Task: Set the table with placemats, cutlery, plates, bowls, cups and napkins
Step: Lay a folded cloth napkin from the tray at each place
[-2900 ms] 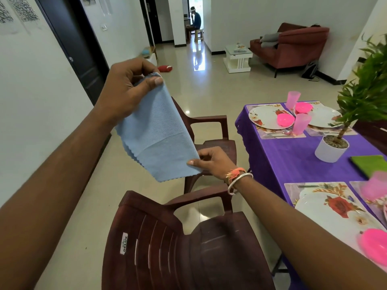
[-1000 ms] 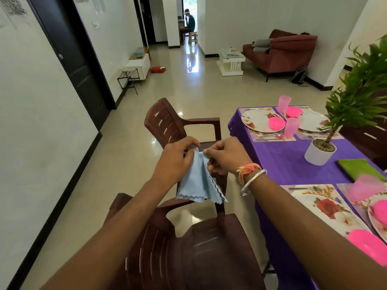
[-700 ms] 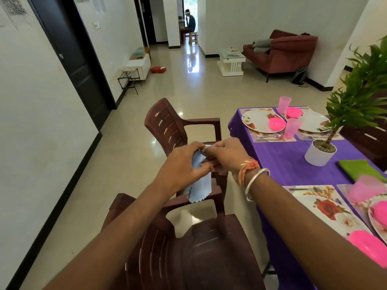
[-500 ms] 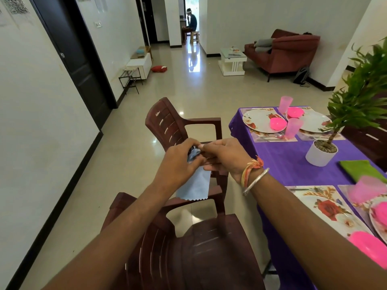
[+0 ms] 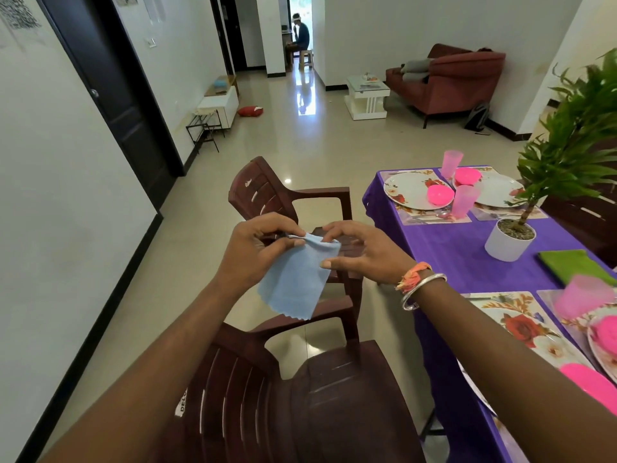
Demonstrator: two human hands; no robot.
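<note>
A folded light blue napkin [image 5: 297, 279] hangs in the air over the brown chairs, left of the table. My left hand [image 5: 257, 248] pinches its top left corner between thumb and forefinger. My right hand [image 5: 364, 250] holds its right edge between thumb and fingers. On the purple tablecloth [image 5: 460, 248] lie floral placemats with white plates [image 5: 412, 190], pink bowls [image 5: 440, 194] and pink cups [image 5: 464, 200]. A green napkin [image 5: 574, 264] lies near the plant pot. Cutlery [image 5: 430, 215] lies on the far placemat.
Two brown plastic chairs [image 5: 300, 396] stand between me and the table's left side. A potted plant [image 5: 510, 238] stands mid-table. Tiled floor stretches to the left. A sofa, a small white table and a seated person are far back.
The napkin went from spread wide to folded small. In the last half second my hands moved slightly apart and the folded napkin now hangs flatter between them.
</note>
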